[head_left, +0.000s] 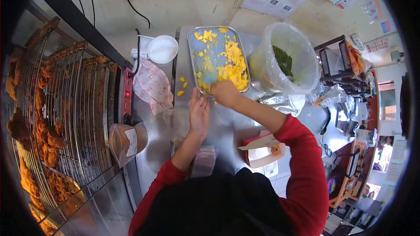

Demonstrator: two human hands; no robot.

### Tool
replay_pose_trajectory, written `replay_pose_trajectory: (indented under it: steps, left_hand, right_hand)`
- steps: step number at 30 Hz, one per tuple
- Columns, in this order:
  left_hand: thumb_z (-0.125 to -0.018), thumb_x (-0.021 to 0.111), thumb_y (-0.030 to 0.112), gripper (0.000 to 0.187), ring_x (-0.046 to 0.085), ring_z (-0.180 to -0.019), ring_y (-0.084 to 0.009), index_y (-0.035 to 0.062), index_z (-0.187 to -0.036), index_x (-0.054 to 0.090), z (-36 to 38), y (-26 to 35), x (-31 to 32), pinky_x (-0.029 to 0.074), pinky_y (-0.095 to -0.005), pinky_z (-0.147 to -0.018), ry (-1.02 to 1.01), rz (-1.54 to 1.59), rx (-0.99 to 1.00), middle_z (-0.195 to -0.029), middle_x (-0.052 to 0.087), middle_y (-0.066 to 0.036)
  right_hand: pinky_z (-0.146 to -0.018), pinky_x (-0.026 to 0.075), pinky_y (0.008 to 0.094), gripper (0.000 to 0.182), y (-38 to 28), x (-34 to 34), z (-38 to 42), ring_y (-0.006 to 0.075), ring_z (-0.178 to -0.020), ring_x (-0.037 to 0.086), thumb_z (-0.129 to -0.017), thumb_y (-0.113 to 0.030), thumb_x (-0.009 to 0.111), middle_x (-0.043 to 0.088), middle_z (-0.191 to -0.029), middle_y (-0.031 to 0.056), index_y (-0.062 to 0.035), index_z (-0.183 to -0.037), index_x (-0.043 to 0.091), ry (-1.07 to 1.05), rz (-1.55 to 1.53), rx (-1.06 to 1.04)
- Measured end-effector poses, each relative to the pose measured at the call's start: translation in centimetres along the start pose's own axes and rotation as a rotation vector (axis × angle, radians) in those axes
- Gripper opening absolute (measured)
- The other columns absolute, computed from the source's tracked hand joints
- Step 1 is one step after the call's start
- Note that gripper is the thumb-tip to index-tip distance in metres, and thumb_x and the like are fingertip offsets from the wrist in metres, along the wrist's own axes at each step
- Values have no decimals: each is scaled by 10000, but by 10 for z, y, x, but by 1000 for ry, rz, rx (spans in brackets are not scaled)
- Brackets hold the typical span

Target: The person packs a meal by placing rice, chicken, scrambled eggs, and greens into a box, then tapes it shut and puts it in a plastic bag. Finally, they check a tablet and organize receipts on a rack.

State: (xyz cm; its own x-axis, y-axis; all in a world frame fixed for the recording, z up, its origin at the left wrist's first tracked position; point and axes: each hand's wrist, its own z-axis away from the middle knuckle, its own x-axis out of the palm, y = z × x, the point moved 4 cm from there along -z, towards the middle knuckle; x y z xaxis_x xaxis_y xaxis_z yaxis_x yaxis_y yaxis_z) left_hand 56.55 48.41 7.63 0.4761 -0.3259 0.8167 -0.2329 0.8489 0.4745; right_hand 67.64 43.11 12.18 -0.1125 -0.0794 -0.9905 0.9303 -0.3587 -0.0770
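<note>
Stainless steel kitchen bench (pixel 227 126), fried-chicken rack to the left. Rectangular metal tray of yellow food pieces (pixel 218 57) lies lengthwise straight ahead; right hand (pixel 224 92), nearer, at its near edge, clenched on a pale blue scoop (pixel 209 78). Left hand (pixel 199 113) released, flat, just beside the tray's near corner; bare bench between tray and body.

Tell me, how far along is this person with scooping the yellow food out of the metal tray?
Roughly midway, it seems. Done: the left half of the metal tray is mostly bare, with only scattered yellow pieces there. In hand: the right hand works a light blue scoop at the tray's near edge, while the left hand waits open beside it. Left: the heap along the tray's right side, plus a few spilled bits on the counter.
</note>
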Motion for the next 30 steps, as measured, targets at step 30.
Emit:
replay_pose_trajectory:
  steps: [30]
  left_hand:
    - [-973, 420, 315, 407, 450, -1190, -225, 30, -1250, 503, 257, -99, 2, 291, -323, -1034, -1565, -902, -1122, -1260, 512, -104]
  right_hand:
    - [-496, 427, 311, 192, -54, -18, 412, 172, -520, 527, -828, -42, 550, 559, -623, 80, 17, -999, 617, 621, -627, 953]
